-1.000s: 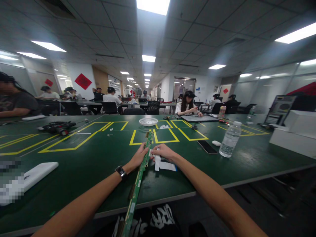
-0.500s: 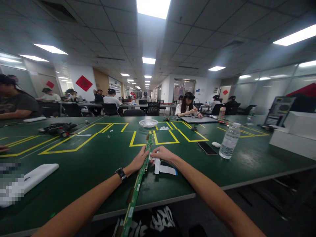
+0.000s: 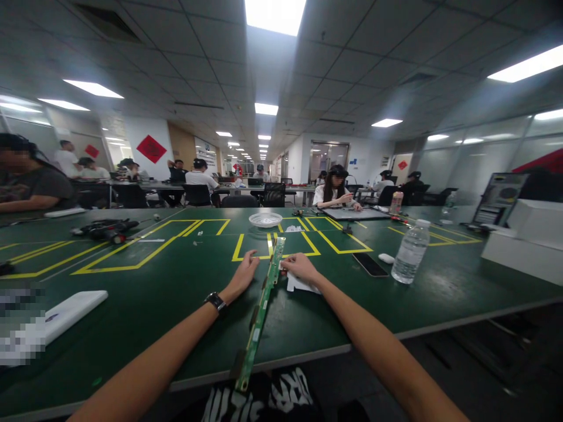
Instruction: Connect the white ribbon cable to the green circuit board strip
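Between my hands, the long green circuit board [image 3: 264, 302] points away from me, my nearer right hand [image 3: 301, 267] pinching the white ribbon [image 3: 296, 283] at its edge, my left hand [image 3: 243, 274] half-open, empty, apart from it.

Hands [image 3: 302, 268], circuit board [image 3: 263, 312] — white ribbon [image 3: 297, 285], table [image 3: 153, 299]

Your view was dim, lit from overhead by white ceiling panels [image 3: 275, 14] that burned out and bled hazy streaks. A dull sheen lay on your green tabletop [image 3: 440, 293], with deep shadow beneath. Wide-angle distortion stretched the edges, fine detail on your circuit board [image 3: 263, 308] looked soft, and pixelation masked the lower left.
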A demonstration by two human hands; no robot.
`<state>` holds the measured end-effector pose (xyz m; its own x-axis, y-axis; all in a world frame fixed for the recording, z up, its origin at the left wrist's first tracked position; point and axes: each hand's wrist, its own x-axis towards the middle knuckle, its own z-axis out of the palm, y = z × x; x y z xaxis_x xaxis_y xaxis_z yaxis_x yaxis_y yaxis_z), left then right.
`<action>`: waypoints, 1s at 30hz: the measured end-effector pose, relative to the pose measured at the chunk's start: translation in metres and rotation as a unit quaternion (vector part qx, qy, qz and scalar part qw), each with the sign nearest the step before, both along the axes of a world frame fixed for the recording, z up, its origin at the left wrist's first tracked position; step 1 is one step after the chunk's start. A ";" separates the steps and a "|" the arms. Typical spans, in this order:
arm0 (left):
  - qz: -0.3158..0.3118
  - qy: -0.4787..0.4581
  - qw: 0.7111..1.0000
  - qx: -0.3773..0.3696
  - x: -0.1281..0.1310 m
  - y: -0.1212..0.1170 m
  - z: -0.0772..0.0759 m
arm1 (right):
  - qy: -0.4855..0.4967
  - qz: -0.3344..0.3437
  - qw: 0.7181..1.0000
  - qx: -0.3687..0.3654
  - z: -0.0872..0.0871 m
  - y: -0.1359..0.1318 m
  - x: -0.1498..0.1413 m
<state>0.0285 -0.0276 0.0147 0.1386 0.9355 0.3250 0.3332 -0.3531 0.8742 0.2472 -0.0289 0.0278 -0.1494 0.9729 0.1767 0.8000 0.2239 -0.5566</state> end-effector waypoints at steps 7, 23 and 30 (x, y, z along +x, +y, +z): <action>0.060 0.033 0.997 0.037 -0.027 0.017 -0.002 | -0.135 -0.190 0.972 0.036 -0.003 0.017 0.071; 0.047 0.107 0.988 0.104 -0.027 0.026 -0.009 | -0.214 -0.143 0.965 0.040 -0.015 0.028 0.097; 0.110 0.116 0.980 0.122 -0.046 0.034 -0.007 | -0.224 -0.176 0.957 0.054 -0.017 0.027 0.097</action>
